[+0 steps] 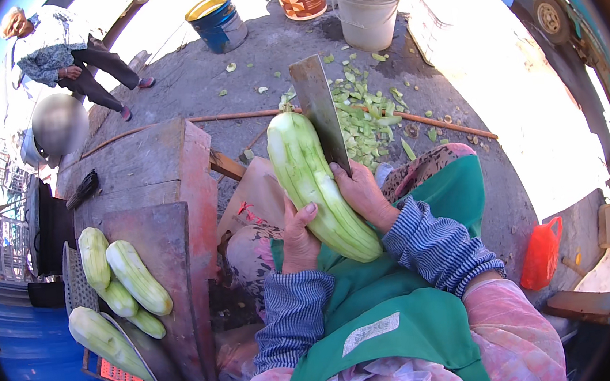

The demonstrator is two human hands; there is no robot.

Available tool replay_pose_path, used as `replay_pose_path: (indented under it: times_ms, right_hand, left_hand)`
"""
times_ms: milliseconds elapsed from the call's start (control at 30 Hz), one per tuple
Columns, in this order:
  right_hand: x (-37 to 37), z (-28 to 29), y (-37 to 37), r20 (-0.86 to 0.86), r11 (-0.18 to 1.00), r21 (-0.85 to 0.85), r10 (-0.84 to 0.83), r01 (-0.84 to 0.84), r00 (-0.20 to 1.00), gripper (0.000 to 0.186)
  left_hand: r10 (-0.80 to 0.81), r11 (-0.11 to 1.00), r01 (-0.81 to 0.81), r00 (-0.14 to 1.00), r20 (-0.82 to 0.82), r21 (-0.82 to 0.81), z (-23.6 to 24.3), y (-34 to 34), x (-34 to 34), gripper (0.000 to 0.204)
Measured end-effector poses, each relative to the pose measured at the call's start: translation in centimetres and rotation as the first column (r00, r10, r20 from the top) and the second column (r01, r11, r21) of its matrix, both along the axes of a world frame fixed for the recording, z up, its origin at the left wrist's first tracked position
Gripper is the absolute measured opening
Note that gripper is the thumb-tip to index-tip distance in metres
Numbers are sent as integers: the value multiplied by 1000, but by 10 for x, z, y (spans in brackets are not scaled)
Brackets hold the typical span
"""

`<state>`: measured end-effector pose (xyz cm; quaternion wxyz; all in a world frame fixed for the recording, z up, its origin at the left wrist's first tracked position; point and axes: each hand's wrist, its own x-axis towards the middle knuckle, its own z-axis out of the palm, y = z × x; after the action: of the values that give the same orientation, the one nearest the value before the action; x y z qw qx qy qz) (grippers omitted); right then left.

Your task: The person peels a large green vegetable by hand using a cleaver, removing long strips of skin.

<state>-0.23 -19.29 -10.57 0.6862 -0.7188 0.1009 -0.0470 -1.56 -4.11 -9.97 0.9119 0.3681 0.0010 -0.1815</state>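
A long, pale green peeled gourd (311, 182) slants across my lap, with darker green streaks left along its side. My left hand (299, 239) grips it from below, thumb pressed on its near face. In my right hand (365, 193) is a cleaver (319, 105) with a broad, dull, stained blade. The blade points up and away, along the gourd's right side. Its handle is hidden inside my fingers. I cannot tell whether the edge touches the gourd.
Several peeled gourds (139, 278) lie on a worn wooden bench (176, 225) at left, beside graters. Green peelings (364, 115) litter the ground ahead, crossed by a thin pole (445, 124). Buckets (219, 24) stand behind. A person (61, 56) is at far left, a red jug (541, 254) at right.
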Motion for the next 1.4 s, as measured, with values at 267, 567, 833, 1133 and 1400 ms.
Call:
replay_pose_path:
  times_ms: [267,567,833,1133,1400]
  right_hand:
    - [-1,-1,-16,95,999,46,17,-22,995,26]
    - [-13,59,-34,-175,968,-42,236,-247,956,28]
    - [-109,104,-78,46,414,-886,527,-209,849,74]
    - [-122,118,-64,45,323,-925,612,-197,790,66]
    - [-119,103,-56,178,348,-936,609,-59,773,77]
  left_hand:
    - [92,875,-185,971,222,447,9,-13,14,101]
    - [32,997,-45,983,-181,-69,-23,9,24,62]
    - [21,982,-77,951,-308,-172,-25,34,55,60]
    - [-82,975,30,970,-229,-220,-43,35,49,78]
    - [-4,997,-5,992,-123,-73,-24,34,43,84]
